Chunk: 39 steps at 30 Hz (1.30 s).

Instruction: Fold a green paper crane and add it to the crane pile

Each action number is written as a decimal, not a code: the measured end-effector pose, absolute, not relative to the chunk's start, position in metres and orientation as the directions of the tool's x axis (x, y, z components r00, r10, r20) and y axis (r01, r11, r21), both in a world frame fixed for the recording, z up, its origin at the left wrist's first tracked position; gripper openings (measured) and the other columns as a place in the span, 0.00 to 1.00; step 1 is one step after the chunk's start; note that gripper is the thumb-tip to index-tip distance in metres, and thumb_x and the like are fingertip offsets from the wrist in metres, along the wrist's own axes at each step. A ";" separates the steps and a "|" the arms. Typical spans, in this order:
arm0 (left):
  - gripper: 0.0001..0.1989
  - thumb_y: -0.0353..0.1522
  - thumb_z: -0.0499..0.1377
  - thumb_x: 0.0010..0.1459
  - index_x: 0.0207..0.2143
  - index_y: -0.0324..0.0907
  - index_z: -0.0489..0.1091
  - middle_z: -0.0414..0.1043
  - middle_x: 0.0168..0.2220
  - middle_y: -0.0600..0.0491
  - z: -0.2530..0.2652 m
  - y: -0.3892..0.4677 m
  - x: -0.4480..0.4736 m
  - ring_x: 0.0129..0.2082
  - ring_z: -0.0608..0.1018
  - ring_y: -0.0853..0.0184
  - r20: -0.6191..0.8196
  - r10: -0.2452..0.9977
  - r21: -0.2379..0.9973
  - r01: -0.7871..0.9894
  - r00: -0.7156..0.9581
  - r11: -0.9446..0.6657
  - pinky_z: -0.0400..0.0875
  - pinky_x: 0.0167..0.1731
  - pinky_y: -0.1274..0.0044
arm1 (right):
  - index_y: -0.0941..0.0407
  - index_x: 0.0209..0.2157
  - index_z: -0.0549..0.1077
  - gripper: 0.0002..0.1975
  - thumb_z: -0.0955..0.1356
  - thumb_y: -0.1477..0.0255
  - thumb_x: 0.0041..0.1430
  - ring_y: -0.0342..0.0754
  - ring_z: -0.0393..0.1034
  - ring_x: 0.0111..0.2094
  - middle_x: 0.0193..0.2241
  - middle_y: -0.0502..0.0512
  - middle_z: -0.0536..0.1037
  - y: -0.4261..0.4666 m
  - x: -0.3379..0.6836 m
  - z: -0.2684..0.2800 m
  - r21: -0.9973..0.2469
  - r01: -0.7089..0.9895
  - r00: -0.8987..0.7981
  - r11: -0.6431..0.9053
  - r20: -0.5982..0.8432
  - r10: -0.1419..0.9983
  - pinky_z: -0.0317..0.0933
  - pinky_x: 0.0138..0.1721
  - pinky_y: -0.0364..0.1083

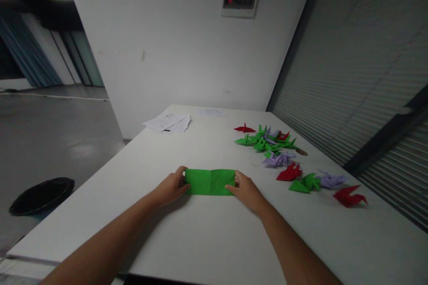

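Both hands pinch a folded green paper (210, 182) flat near the table's (200, 240) front edge — left hand (171, 187) and right hand (246, 190) clamped on opposite ends, an early fold; sharpening the crease likely follows — finished cranes (267, 142) lie along the right edge.

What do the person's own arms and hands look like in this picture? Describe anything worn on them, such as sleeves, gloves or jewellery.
Both forearms are bare up to the picture's lower edge; no sleeve shows. The left hand and right hand wear no gloves. No watch, bracelet or ring can be made out on either wrist or on the fingers that show, though the dim light hides fine detail.
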<state>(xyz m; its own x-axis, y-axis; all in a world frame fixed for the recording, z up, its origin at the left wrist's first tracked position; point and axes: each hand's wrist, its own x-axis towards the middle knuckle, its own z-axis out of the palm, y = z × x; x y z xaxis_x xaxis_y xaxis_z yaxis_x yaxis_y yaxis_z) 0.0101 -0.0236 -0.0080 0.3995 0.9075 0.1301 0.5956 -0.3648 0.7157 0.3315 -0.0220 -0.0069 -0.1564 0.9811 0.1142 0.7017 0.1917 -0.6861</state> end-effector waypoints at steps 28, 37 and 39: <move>0.14 0.29 0.54 0.66 0.39 0.45 0.80 0.72 0.32 0.45 -0.003 -0.030 0.020 0.38 0.72 0.57 0.208 0.805 0.175 0.789 0.556 -0.589 0.69 0.40 0.68 | 0.53 0.49 0.82 0.15 0.72 0.69 0.61 0.55 0.79 0.40 0.39 0.59 0.85 -0.025 0.330 -0.001 -0.374 0.885 -0.280 0.276 0.043 0.959 0.67 0.42 0.49; 0.07 0.33 0.59 0.65 0.42 0.40 0.72 0.70 0.50 0.41 -0.009 -0.037 0.034 0.52 0.72 0.51 0.267 0.769 0.103 0.776 0.581 -0.622 0.70 0.53 0.60 | 0.59 0.45 0.80 0.10 0.68 0.72 0.65 0.62 0.71 0.51 0.44 0.68 0.80 -0.038 0.304 0.009 -0.158 0.897 -0.349 0.412 0.319 0.881 0.65 0.56 0.58; 0.06 0.30 0.57 0.65 0.44 0.40 0.71 0.71 0.51 0.40 -0.013 -0.035 0.034 0.52 0.73 0.53 0.283 0.735 0.131 0.734 0.616 -0.666 0.70 0.56 0.60 | 0.62 0.58 0.73 0.21 0.68 0.70 0.66 0.63 0.66 0.59 0.56 0.70 0.75 -0.044 0.291 0.006 -0.213 0.801 -0.480 0.560 0.332 0.812 0.60 0.63 0.60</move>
